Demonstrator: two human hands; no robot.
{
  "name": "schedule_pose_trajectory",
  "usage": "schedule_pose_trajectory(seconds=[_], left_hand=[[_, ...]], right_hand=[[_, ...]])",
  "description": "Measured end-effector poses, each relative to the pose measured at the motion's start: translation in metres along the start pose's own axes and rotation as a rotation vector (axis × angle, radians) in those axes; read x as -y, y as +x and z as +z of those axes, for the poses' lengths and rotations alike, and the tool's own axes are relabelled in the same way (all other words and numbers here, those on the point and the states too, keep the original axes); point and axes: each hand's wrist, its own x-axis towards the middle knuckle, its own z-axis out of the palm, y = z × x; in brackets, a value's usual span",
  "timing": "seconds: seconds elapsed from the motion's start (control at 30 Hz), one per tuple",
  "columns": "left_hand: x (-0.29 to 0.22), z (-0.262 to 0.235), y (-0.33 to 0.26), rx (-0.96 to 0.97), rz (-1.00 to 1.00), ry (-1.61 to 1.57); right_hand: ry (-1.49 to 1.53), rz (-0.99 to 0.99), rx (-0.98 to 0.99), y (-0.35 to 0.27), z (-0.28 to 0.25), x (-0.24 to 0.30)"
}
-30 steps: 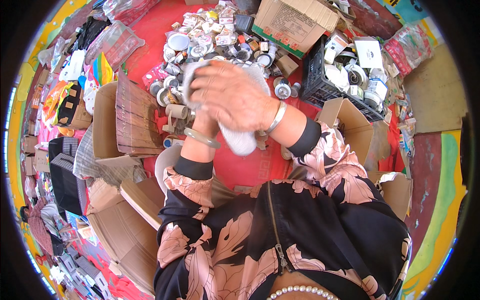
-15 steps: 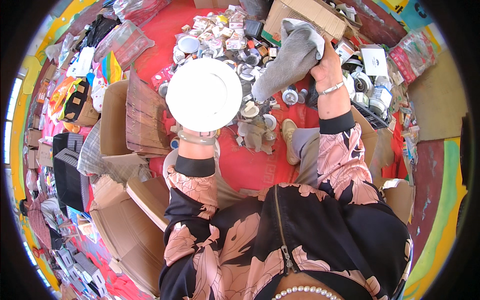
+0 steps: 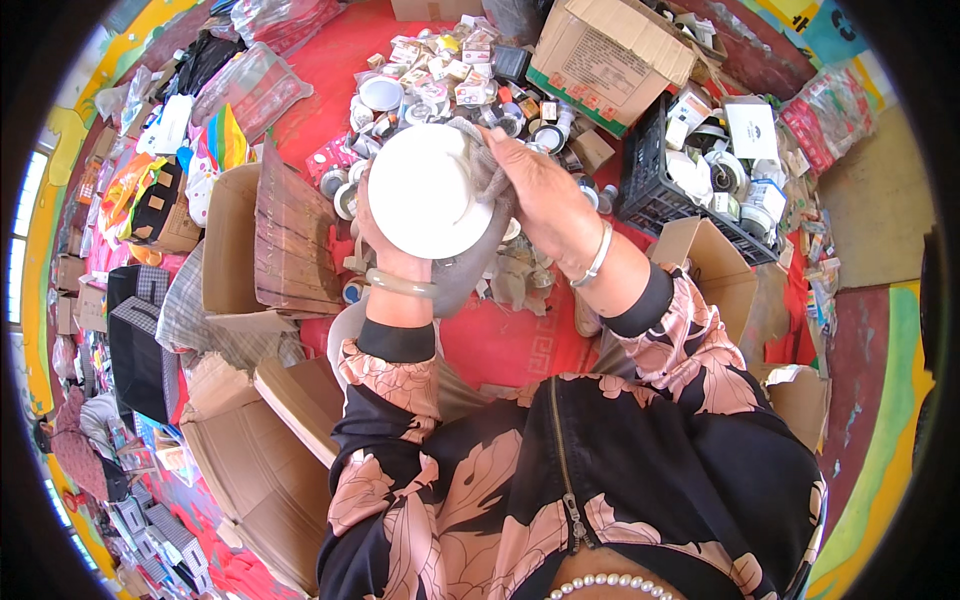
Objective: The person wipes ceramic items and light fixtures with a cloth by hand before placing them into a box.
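Note:
A round white disc-shaped object, like a lamp cover or plate, is held up in front of me. My left hand grips it from below and behind, its fingers mostly hidden by the disc. With my right hand I press a grey cloth against the disc's right rim. The cloth's loose end hangs down behind the disc, between my two hands. Beyond them lies a heap of small round fittings and little boxes on the red floor covering.
A black crate full of white fittings stands right of the heap. Behind it sits a cardboard box. Opened cartons crowd my left, and another open carton stands by my right forearm.
My right hand has moved left and down with the grey cloth, from apart to against the disc. The disc has shifted slightly right.

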Motion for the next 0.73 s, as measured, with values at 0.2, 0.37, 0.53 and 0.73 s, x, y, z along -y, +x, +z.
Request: schedule_pose_trajectory(seconds=[0.2, 0.37, 0.53, 0.73], left_hand=[[-0.003, 0.020, -0.002, -0.282, 0.010, 0.264], [-0.005, 0.014, -0.007, 0.119, -0.115, -0.137], [0.007, 0.057, -0.025, -0.201, -0.100, 0.490], [0.033, 0.076, -0.051, -0.135, 0.058, 0.701]], right_hand=[[0.023, 0.093, 0.024, 0.005, -0.014, 0.001], [-0.132, -0.008, 0.096, 0.000, -0.016, 0.005], [-0.164, 0.028, 0.038, -0.041, -0.037, 0.021], [0.300, -0.076, -0.397, -0.137, -0.111, 0.050]])
